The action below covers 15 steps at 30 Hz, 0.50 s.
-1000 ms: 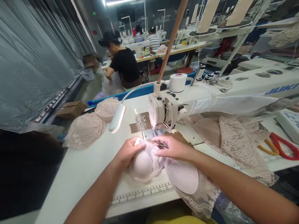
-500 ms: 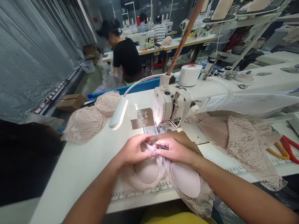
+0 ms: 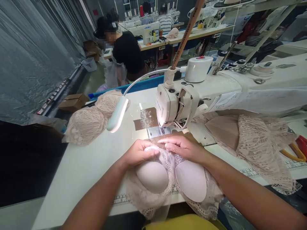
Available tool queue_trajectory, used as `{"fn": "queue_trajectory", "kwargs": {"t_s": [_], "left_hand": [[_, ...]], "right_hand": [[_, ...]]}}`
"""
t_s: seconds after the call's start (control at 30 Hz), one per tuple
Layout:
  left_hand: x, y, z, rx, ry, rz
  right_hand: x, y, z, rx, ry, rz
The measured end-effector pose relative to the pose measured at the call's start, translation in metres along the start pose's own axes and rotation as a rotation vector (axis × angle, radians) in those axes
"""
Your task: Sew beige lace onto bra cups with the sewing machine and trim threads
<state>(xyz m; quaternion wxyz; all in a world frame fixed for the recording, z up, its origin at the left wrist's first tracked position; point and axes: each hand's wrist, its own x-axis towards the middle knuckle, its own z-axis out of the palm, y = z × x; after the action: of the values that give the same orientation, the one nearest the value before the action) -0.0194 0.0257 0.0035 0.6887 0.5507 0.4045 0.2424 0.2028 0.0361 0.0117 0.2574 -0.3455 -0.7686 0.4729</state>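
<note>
A pale pink lace bra [image 3: 152, 177] lies over the table's front edge, the smooth inner sides of its two cups facing up. Pinched between thumb and fingers of my left hand [image 3: 138, 153] is the lace edge above the left cup. My right hand [image 3: 185, 147] rests at the top of the right cup, fingers pressed together and pointing left, thumb close beneath them. What lies inside its grip is hidden. Just beyond both hands are the needle area and head of a white sewing machine [image 3: 165, 105].
A lamp [image 3: 118, 114] on a bent neck hangs left of the machine. More lace cups [image 3: 85, 126] sit at the table's left edge. Lace pieces [image 3: 254, 137] and orange-handled scissors [image 3: 294, 152] lie right. A co-worker [image 3: 127, 51] bends over beyond the table.
The dark metal thread snips seen in my right hand before no longer show. Both hands have shifted slightly, and the bra's left cup now lies flatter and more in view.
</note>
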Motion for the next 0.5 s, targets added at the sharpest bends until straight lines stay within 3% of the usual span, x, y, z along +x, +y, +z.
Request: {"fn": "queue_trajectory", "kwargs": {"t_s": [0.07,0.23,0.5], "left_hand": [[0.001,-0.001,0.000,0.001,-0.004,0.001],[0.003,-0.002,0.001,-0.010,-0.058,0.010],[0.002,-0.001,0.002,0.022,-0.075,-0.018]], "right_hand": [[0.001,-0.003,-0.001,0.004,-0.031,-0.009],[0.001,-0.005,0.007,0.024,-0.059,0.128],[0.004,-0.010,0.016,0.036,0.043,0.098]]}}
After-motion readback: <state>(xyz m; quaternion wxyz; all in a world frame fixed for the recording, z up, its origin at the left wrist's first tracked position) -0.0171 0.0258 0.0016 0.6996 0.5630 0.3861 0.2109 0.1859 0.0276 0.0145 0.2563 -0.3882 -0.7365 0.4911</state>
